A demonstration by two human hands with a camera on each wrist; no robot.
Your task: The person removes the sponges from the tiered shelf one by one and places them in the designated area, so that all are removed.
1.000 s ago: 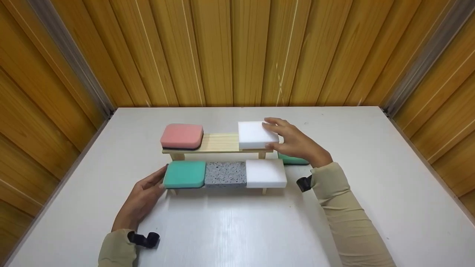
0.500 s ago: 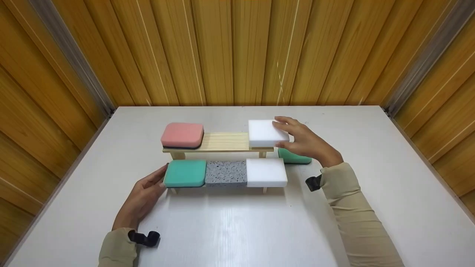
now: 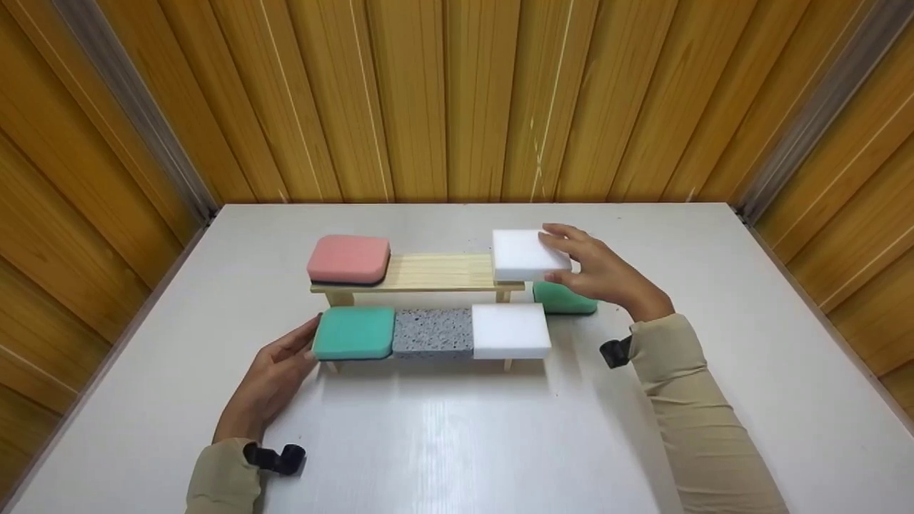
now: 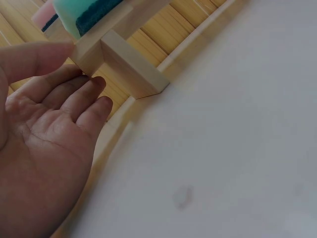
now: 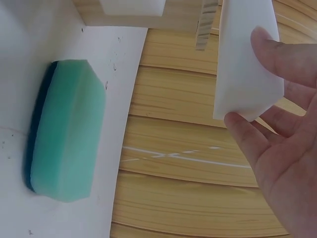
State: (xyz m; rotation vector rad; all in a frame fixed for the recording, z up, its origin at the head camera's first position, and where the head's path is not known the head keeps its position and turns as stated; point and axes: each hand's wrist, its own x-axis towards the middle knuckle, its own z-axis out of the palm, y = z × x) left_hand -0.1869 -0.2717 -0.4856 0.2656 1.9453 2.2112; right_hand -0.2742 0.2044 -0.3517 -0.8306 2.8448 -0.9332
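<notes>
My right hand [image 3: 607, 271] pinches a white melamine sponge [image 3: 521, 253] over the right end of the upper tier of a wooden two-tier stand [image 3: 439, 270]. The right wrist view shows the thumb on one face of this white sponge [image 5: 242, 59] and fingers at its other side. At the lower tier's left end, my left hand [image 3: 275, 375] touches the wood beside a green sponge [image 3: 355, 333]; in the left wrist view its fingers [image 4: 84, 96] are fairly straight. A grey porous block [image 3: 433, 333] and a second white sponge [image 3: 510, 330] complete the lower row.
A pink sponge [image 3: 350, 258] with a dark underside sits on the upper tier's left end. Another green sponge [image 3: 564, 298] lies on the white table [image 3: 428, 442] right of the stand. Wood-patterned walls [image 3: 471, 100] close off the back and sides.
My right hand has moved rightward with the white sponge, which now juts past the upper tier's right end. More bare board shows beside the pink sponge. My left hand stays in place.
</notes>
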